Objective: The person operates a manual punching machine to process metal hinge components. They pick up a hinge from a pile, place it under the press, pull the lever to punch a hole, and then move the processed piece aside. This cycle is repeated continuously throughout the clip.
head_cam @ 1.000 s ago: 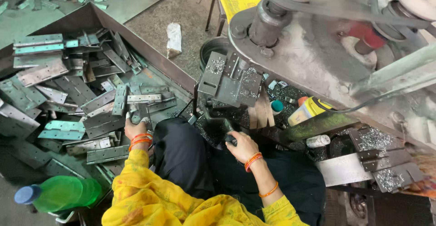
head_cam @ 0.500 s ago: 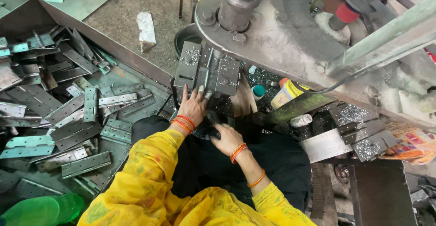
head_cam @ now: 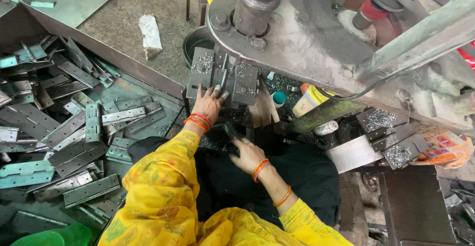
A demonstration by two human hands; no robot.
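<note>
Below us, we see our two bare hands at work under a large grey machine (head_cam: 307,33) dusted with metal shavings. Our left hand (head_cam: 209,103), with orange and red bangles at the wrist, lies flat with its fingers (head_cam: 215,92) stretched out and slightly spread. The fingertips press on a large grey metal hinge (head_cam: 222,78) that sits opened out on the machine's bed, its leaves speckled with shavings. The hand grips nothing; it only rests on the hinge's near edge.

Our right hand (head_cam: 247,154), also bangled, is nearer our body than the left fingers and to their right. Its fingers curl closed around a dark handle-like part (head_cam: 231,133) that sticks up toward the left hand; we cannot tell exactly what this part is. Both forearms come out of yellow flowered sleeves (head_cam: 163,181), over a black lap.

Well to the left of the left fingers, an open metal bin (head_cam: 123,65) holds a loose heap of hinges (head_cam: 74,132) like the one on the machine, lying at every angle. Beyond that bin's wall, farther than the fingertips, a pale chunk of stone (head_cam: 150,36) lies on the concrete floor. Just right of the left fingertips stand a small teal-capped bottle (head_cam: 278,98) and a yellow bottle (head_cam: 309,100) with an orange cap. Farther right, more flat metal pieces (head_cam: 383,137) carry piles of shavings. A green plastic object (head_cam: 52,236) shows at the lower left corner, well away from both hands.
</note>
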